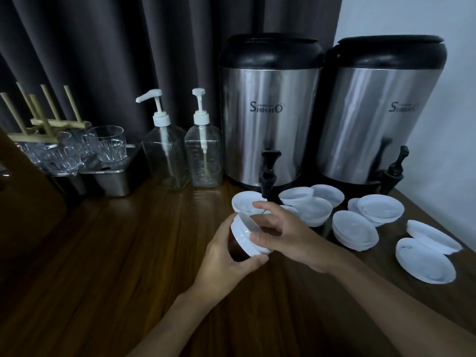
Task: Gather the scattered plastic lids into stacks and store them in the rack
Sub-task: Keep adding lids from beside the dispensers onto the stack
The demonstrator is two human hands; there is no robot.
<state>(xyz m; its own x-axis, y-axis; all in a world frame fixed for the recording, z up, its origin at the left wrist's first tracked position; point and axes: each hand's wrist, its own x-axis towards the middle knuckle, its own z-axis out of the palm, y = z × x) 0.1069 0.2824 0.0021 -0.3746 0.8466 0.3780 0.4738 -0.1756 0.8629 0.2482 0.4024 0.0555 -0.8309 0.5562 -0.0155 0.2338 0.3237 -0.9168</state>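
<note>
Dark wooden worktop [116, 253]; left hand [226, 258] grips stack of white round plastic lids [247, 238], right hand [288, 235] pinches its top; gathering step; next likely nearest loose lid [243, 202].

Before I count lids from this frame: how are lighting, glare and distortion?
Head view: dim, table dark; scattered lids and the stack held by left hand and right hand bright but soft-edged; streaky glare on the left dispenser; wide-angle bending leans the right dispenser outward.

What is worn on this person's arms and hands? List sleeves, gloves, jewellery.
Nothing worn shows. The left hand and right hand are bare, without gloves or rings. The left forearm and right forearm are bare as far as the picture's edge: no sleeve, watch or bracelet in view.
</note>
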